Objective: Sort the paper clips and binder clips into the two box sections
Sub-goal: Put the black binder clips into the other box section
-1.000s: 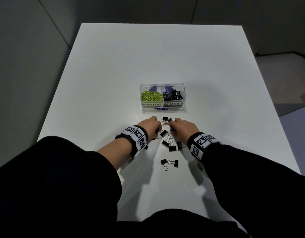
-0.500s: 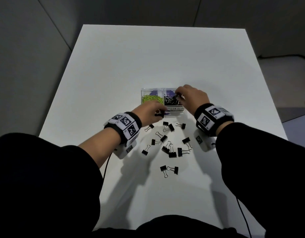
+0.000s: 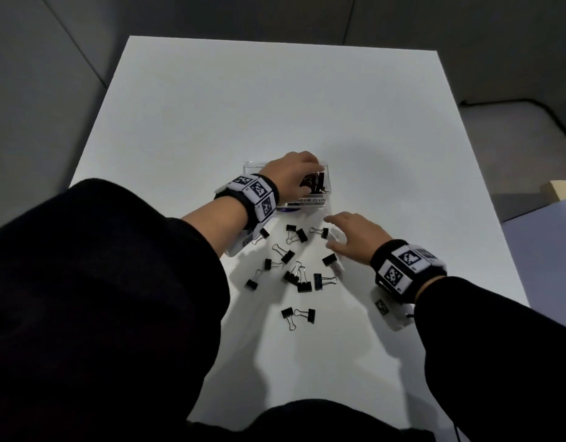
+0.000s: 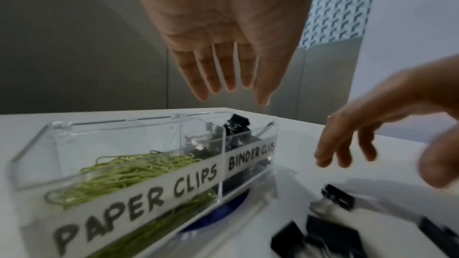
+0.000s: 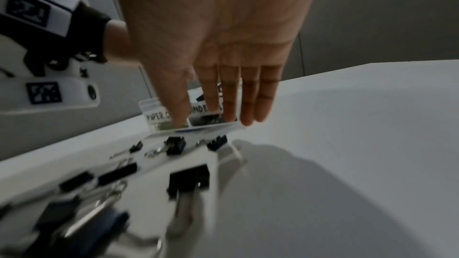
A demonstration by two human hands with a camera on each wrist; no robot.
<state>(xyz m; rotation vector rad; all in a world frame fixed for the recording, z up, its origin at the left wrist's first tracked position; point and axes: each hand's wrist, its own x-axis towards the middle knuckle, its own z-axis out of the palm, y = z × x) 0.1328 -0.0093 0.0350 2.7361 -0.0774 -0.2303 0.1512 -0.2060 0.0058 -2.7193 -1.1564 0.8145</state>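
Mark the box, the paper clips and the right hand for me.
box (image 4: 139,131), left wrist view, clear back wall of the left section.
paper clips (image 4: 129,172), left wrist view, middle of the green heap.
right hand (image 3: 355,239), head view, back of the hand.

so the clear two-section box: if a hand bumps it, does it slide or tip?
Probably slides. The clear box looks thin-walled and light, sitting on a smooth white table. Tipping seems unlikely: it is low and wide, and both sections hold clips. The left hand hovers above it.

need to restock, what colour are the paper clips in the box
Light green paper clips; the left wrist view shows them best.
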